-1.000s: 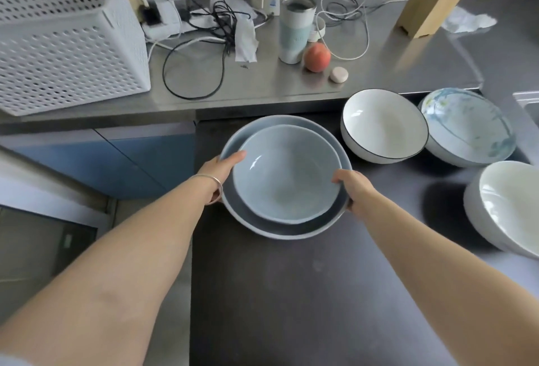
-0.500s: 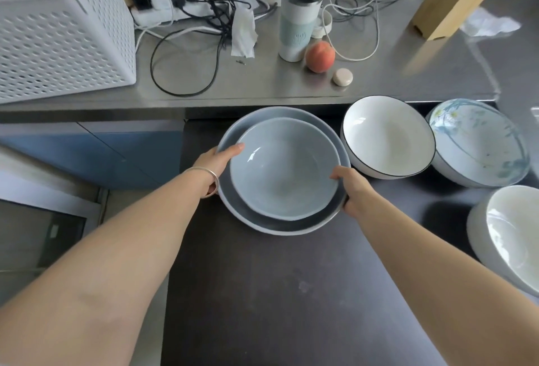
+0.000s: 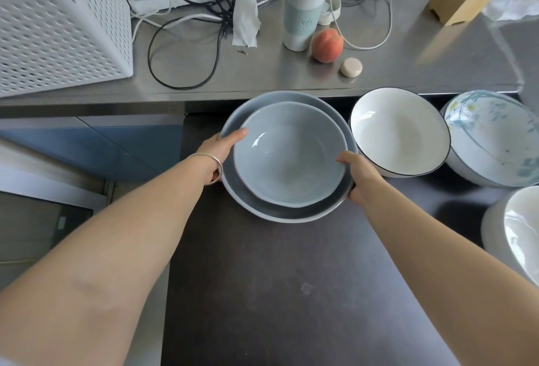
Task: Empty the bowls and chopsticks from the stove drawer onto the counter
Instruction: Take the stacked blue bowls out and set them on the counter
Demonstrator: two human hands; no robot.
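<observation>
Your left hand [image 3: 220,146] and right hand [image 3: 360,174] grasp opposite rims of the large grey-blue ceramic bowl [image 3: 280,214], a smaller pale-blue bowl [image 3: 288,155] nested inside, over the dark countertop [image 3: 277,292], beside the black-rimmed white bowl [image 3: 399,132].

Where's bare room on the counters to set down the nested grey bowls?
Both hands, left and right, grip the nested grey bowls. Free: the dark counter in front of them, between the arms, and the steel counter between the black cable loop and the peach. Crowded: right side, where the black-rimmed bowl and floral bowl sit.
</observation>
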